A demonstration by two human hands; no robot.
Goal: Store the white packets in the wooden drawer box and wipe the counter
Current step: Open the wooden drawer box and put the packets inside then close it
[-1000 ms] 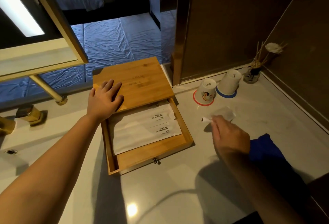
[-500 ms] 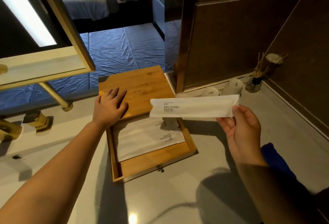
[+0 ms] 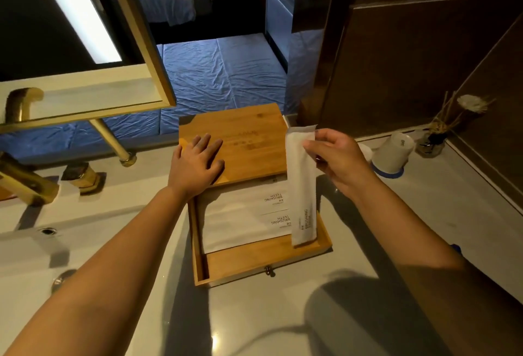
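Dark brown wall panels (image 3: pixel 410 58) at right; gold-framed mirror (image 3: pixel 135 30) with a bright light strip (image 3: pixel 79 13); blue sheeting (image 3: pixel 220 73) on the floor beyond.

I see a white packet (image 3: pixel 301 186) with dark lettering over a honey-brown wooden drawer box (image 3: pixel 254 259). The counter (image 3: pixel 254 313) is pale grey; far floor sheeting (image 3: pixel 220 73) is blue.

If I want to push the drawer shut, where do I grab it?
Take the small metal knob in the middle of the drawer front, coming from the near side. It is the only part that sticks out. A flat palm on the front would probably do too, while the left hand steadies the box top.
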